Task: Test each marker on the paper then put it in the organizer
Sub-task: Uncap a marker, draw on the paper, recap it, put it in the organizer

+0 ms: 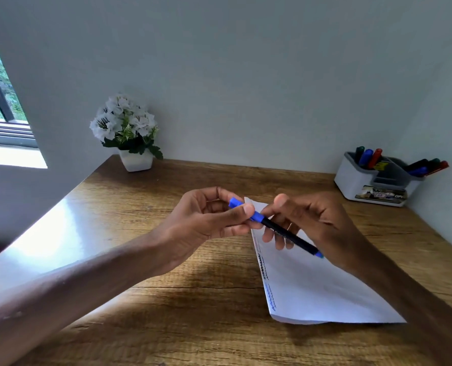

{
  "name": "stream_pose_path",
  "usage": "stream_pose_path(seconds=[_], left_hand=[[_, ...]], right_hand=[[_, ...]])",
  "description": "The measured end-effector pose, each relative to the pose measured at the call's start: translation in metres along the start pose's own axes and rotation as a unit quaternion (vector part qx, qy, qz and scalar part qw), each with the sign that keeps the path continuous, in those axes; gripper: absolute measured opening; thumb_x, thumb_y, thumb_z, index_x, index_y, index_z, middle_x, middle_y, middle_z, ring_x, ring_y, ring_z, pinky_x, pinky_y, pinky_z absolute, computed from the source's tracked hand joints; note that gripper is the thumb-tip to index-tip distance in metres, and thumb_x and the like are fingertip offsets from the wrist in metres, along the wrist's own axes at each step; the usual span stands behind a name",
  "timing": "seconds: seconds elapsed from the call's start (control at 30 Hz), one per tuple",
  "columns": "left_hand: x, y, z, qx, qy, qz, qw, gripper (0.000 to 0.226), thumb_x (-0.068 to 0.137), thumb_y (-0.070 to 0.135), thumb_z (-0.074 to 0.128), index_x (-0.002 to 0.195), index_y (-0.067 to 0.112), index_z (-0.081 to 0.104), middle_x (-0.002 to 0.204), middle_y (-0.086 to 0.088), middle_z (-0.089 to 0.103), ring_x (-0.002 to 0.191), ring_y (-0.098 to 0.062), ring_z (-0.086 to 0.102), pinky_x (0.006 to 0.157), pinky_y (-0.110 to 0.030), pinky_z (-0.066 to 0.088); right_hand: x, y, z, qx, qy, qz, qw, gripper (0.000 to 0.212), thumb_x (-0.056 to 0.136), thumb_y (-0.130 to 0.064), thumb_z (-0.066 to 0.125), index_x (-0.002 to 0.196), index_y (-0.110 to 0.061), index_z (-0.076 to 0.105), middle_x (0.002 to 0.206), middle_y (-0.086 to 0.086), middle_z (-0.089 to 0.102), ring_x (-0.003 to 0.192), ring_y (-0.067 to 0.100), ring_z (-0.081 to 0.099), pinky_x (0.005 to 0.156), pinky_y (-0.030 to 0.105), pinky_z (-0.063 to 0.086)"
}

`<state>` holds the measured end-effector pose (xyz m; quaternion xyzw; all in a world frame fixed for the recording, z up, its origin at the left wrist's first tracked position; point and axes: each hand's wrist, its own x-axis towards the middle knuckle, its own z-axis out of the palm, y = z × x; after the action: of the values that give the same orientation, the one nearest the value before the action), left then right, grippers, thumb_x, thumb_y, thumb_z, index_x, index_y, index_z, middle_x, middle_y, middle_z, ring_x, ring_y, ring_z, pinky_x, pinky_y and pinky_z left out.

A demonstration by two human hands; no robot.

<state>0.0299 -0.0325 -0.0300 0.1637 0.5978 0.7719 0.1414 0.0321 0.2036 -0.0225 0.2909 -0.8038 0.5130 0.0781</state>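
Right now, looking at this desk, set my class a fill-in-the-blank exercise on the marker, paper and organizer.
1. The left hand pinches the marker by its ____ cap.
2. The right hand holds its ____ barrel.
3. Test squiggles run down the paper along its ____ edge.
4. The organizer stands at the table, in its far ____ corner.
Missing words: blue, black, left, right.

Blue-capped black marker [285, 231], white paper [312, 286] (black and blue squiggles), wood-grain brown table [193, 299].
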Motion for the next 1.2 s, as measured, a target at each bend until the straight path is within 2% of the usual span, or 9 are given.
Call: stream_pose_path(seconds=[0.07,0.13,0.27,0.43,0.6,0.73,0.83,1.07,1.2], left_hand=[[0.000,-0.002,0.002,0.011,0.013,0.015,1.000,0.026,0.081,0.011,0.076,0.100,-0.001,0.065,0.101,-0.024,0.077,0.092,-0.027,0.078,0.075,-0.024,0.060],[0.000,-0.005,0.003,0.034,0.027,0.029,0.999,0.026,0.081,0.011,0.077,0.099,-0.002,0.064,0.097,-0.023,0.077,0.086,-0.025,0.078,0.073,-0.024,0.060],[0.001,-0.013,0.002,0.085,0.040,0.056,0.994,0.025,0.082,0.015,0.078,0.097,0.001,0.063,0.092,-0.021,0.078,0.081,-0.026,0.078,0.071,-0.027,0.062],[0.002,-0.021,0.001,0.096,0.031,0.080,0.992,0.022,0.083,0.013,0.078,0.091,0.003,0.060,0.090,-0.021,0.077,0.075,-0.026,0.076,0.066,-0.029,0.062],[0.002,-0.028,0.001,0.134,0.013,0.104,0.985,0.020,0.085,0.011,0.078,0.091,0.002,0.061,0.089,-0.022,0.076,0.071,-0.026,0.074,0.062,-0.030,0.062],[0.006,-0.030,-0.001,0.141,0.008,0.116,0.983,0.015,0.088,0.012,0.077,0.091,0.004,0.065,0.088,-0.022,0.076,0.070,-0.027,0.073,0.060,-0.031,0.061],[0.008,-0.032,0.000,0.144,0.006,0.119,0.982,0.015,0.089,0.013,0.076,0.093,0.003,0.066,0.087,-0.022,0.075,0.068,-0.026,0.072,0.057,-0.031,0.059],[0.008,-0.033,-0.001,0.160,-0.009,0.131,0.978,0.022,0.090,0.017,0.074,0.096,-0.001,0.063,0.089,-0.022,0.074,0.068,-0.029,0.071,0.054,-0.032,0.058],[0.008,-0.034,-0.001,0.167,-0.010,0.138,0.976,0.022,0.090,0.017,0.075,0.094,-0.001,0.063,0.087,-0.019,0.075,0.066,-0.027,0.071,0.051,-0.032,0.057]], right_hand=[[0.000,-0.001,-0.003,-0.029,-0.007,-0.007,1.000,0.021,0.092,-0.027,0.071,0.102,-0.011,0.080,0.075,0.004,0.078,0.055,0.020,0.070,0.051,0.040,0.059],[-0.001,0.000,-0.004,-0.093,-0.017,-0.020,0.995,0.022,0.086,-0.027,0.077,0.106,-0.018,0.080,0.077,-0.003,0.079,0.062,0.017,0.073,0.053,0.038,0.060],[-0.001,0.001,-0.002,-0.187,-0.027,-0.057,0.980,0.020,0.093,-0.026,0.072,0.112,-0.024,0.079,0.089,-0.016,0.077,0.078,0.006,0.072,0.060,0.026,0.057],[-0.001,0.002,0.001,-0.275,-0.045,-0.099,0.955,0.029,0.099,-0.029,0.062,0.126,-0.024,0.073,0.101,-0.008,0.075,0.088,0.014,0.069,0.071,0.036,0.053],[-0.001,0.006,0.010,-0.317,-0.076,-0.129,0.937,0.034,0.102,-0.031,0.058,0.133,-0.019,0.068,0.093,-0.012,0.065,0.082,0.000,0.055,0.070,0.015,0.042],[-0.001,0.008,0.008,-0.338,-0.048,-0.125,0.932,0.032,0.100,-0.030,0.060,0.128,-0.019,0.071,0.088,-0.010,0.065,0.074,0.006,0.054,0.061,0.012,0.037],[-0.002,0.009,0.007,-0.358,-0.035,-0.134,0.924,0.030,0.098,-0.030,0.062,0.122,-0.018,0.074,0.084,-0.010,0.069,0.069,0.006,0.053,0.056,0.014,0.036],[-0.003,0.007,0.007,-0.355,-0.030,-0.143,0.923,0.035,0.099,-0.041,0.058,0.119,-0.019,0.076,0.075,-0.007,0.070,0.061,0.008,0.055,0.048,0.030,0.045],[-0.003,0.007,0.008,-0.364,-0.028,-0.145,0.919,0.032,0.099,-0.041,0.060,0.118,-0.020,0.077,0.071,-0.008,0.067,0.057,0.006,0.051,0.046,0.026,0.041]])
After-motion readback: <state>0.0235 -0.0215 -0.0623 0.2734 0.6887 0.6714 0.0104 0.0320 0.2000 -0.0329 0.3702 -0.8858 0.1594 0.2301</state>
